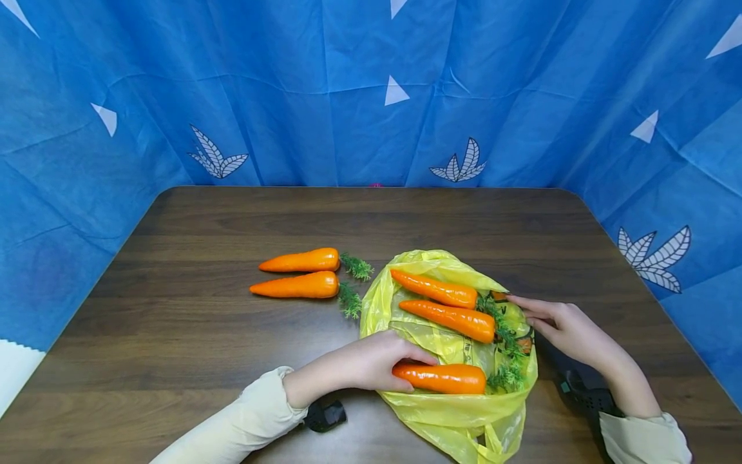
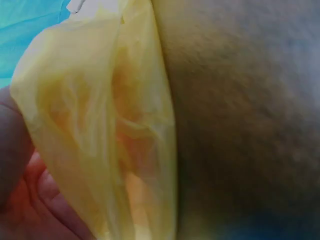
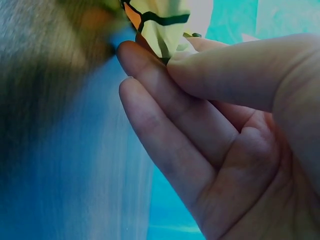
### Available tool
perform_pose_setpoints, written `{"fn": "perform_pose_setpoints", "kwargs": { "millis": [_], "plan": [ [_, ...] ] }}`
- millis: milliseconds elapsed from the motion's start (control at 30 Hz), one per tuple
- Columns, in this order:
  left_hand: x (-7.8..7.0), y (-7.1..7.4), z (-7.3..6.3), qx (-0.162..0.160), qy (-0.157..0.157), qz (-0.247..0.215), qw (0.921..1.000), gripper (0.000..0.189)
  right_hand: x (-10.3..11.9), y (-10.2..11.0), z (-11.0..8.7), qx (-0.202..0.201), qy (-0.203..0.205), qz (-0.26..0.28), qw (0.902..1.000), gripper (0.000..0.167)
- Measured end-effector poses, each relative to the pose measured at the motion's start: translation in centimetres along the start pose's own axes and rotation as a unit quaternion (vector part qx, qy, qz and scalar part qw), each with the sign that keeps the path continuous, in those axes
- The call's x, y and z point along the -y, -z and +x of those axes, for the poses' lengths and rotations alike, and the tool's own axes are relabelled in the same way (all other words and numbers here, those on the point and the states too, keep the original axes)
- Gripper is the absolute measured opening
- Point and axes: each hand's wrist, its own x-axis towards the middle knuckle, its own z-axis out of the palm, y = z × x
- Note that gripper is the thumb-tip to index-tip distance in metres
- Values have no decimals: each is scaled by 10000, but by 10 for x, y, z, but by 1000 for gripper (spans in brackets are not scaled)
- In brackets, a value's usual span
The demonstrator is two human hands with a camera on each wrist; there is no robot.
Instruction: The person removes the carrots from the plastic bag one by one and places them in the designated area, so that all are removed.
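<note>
My left hand (image 1: 377,357) grips a carrot (image 1: 449,379) by its pointed end, at the near side of a yellow plastic bag (image 1: 452,412). In the left wrist view, the bag's thin film (image 2: 95,115) covers most of what the fingers hold. Two more carrots, one at the back (image 1: 437,289) and one in the middle (image 1: 452,320), lie inside the opened bag, green tops to the right. At the bag's right edge, my right hand (image 1: 570,328) pinches the printed film (image 3: 165,25) between thumb and fingertips.
Two carrots, an upper one (image 1: 304,260) and a lower one (image 1: 298,285), lie left of the bag with green tops toward it. The brown wooden table (image 1: 174,335) is backed by a blue patterned curtain (image 1: 290,96).
</note>
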Motion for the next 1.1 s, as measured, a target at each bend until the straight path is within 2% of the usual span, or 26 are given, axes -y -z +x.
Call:
{"fn": "perform_pose_setpoints", "kwargs": {
  "millis": [100,333,600,700,900,1100],
  "plan": [
    [1,-1,0,-182,189,20,9997,41,-1,-1,0,-83,89,-149,9998,49],
    [5,-3,1,-536,460,-539,9960,43,0,0,-1,-85,29,-122,9999,49],
    [12,-2,0,-856,543,-1100,9887,42,0,0,1,-43,-41,30,10000,50],
    [14,-3,1,-1126,506,-1471,9814,38,0,0,1,-47,-12,2,10000,49],
    [16,-2,1,-1709,650,-2235,9574,33,0,0,1,-34,-5,13,10000,48],
    [15,5,-2,-1853,992,-2580,9430,32,0,0,0,-43,5,17,10000,49]
  ]
}}
